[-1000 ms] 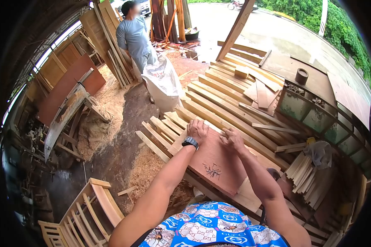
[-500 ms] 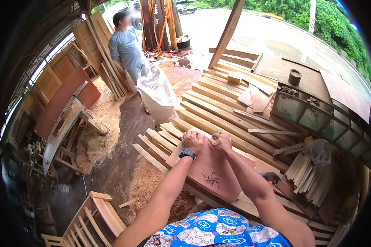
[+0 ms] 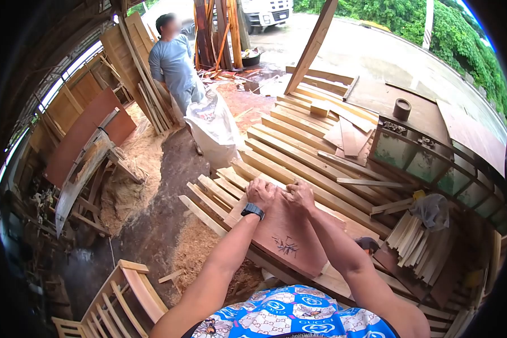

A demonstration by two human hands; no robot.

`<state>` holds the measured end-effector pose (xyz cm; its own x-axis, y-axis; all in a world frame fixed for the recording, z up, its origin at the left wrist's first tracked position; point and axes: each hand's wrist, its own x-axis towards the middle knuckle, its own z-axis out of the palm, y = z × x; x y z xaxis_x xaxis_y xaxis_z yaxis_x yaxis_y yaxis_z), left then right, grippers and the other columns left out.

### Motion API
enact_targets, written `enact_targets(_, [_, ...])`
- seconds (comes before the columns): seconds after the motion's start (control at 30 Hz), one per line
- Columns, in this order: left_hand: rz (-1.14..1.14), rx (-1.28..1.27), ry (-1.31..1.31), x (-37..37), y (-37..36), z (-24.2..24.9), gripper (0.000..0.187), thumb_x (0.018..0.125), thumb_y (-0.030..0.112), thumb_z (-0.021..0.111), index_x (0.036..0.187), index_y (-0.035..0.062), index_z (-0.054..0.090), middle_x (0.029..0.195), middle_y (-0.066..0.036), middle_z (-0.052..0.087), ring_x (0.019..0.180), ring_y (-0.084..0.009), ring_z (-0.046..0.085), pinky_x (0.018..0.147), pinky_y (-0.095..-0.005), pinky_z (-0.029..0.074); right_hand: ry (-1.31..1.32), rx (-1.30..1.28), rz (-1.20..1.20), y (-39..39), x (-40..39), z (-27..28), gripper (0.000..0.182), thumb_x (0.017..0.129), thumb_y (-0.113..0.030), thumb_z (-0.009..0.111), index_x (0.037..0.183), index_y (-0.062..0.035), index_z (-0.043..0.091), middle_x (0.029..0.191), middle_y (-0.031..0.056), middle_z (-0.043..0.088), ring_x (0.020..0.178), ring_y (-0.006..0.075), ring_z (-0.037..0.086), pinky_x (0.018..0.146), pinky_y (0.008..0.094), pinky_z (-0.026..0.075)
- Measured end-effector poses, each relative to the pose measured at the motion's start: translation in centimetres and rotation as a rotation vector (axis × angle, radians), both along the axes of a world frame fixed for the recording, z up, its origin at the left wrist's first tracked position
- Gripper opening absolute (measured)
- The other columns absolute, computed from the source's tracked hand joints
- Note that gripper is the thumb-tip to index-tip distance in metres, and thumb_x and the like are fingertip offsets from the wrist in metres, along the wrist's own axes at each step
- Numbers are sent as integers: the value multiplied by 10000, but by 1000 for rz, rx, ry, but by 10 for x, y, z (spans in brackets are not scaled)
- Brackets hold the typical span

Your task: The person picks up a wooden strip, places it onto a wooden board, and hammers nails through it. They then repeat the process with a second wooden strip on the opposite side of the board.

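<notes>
A reddish-brown thin wooden board [image 3: 290, 225] lies in front of me across pale timber. At its far edge, my left hand [image 3: 262, 193], with a dark watch on the wrist, is closed with its fingers curled. Close to its right is my right hand [image 3: 299, 195], also closed, thumb and fingers together. The hands are a small gap apart. What the fingers hold, if anything, is too small and hidden to make out. A loose pile of dark nails [image 3: 285, 245] rests on the board, nearer to me than the hands.
Long timber strips [image 3: 290, 149] lie side by side beyond my hands. A person [image 3: 177, 70] stands by a white sack [image 3: 211, 127]. At right are a brown can [image 3: 401, 109], a bundle of thin slats [image 3: 417, 242] and a plastic bag [image 3: 432, 211]. A slatted wooden frame [image 3: 118, 298] is lower left.
Both hands stay closed at the board's far edge, with only a slight shift. The camera view has moved a little. The front of a white truck has come into view on the road.
</notes>
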<state>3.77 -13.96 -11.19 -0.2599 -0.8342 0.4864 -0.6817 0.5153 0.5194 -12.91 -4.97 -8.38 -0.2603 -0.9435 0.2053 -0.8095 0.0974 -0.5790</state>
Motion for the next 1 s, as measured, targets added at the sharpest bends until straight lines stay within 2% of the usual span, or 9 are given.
enact_targets(0.17, [23,-25,7,0,-1,-7,246,868,309,759,793,80,705,910,-109,691,976,-341,645,913,-502,469,-47,18,5,0,0,0,335,861,-472,757,876,-137,772,1048,125,657,1068,326,628,883,522,481])
enact_targets(0.43, [-17,19,39,1,1,5,247,876,293,751,768,81,683,918,-116,696,969,-341,647,944,-506,449,25,-12,-3,6,3,5,317,867,-449,746,853,-133,734,1039,125,675,1044,337,635,863,508,502])
enact_targets(0.63, [-51,62,9,4,0,-2,236,869,315,728,807,94,676,969,-132,686,1012,-353,631,953,-519,436,-13,-40,-19,6,7,-2,285,875,-413,751,851,-129,739,1074,121,654,1084,330,618,903,520,460])
enact_targets(0.87, [-35,95,2,2,-5,-4,265,883,325,712,897,66,656,1018,-154,673,1056,-366,615,975,-520,424,21,-66,-58,3,13,4,308,876,-452,738,984,-166,783,1042,127,683,1090,325,630,929,512,471])
enact_targets(1.0, [-61,124,15,4,-6,-5,259,899,321,697,929,71,637,1003,-152,662,1056,-365,615,993,-518,416,27,65,-39,-5,18,15,339,893,-494,720,1043,-198,788,1087,117,665,1132,314,605,978,510,433])
